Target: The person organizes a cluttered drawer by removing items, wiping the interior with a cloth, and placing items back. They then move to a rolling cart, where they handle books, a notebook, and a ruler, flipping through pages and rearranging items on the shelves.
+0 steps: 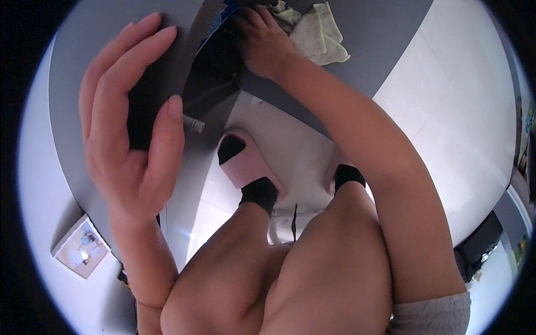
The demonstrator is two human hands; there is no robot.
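Note:
My left hand (130, 113) is raised in front of a grey panel (67, 96), fingers curved, thumb apart, and nothing shows in its grasp. My right hand (266, 48) reaches to the edge of a dark opening (213, 71) between this panel and another grey surface (389, 37). Its fingertips are lost in shadow, so any hold there is hidden. Beside the right hand, a crumpled pale yellow-green cloth (320, 37) lies on that second surface. Something blue (215, 23) shows at the top of the opening. A short pale cylindrical piece (194, 124) sticks out past my left thumb.
Below are my knees and my feet in black socks and pink slippers (251, 163) on a light tiled floor (452, 83). A framed photo (83, 247) is at the lower left. A black object (479, 240) stands at the far right.

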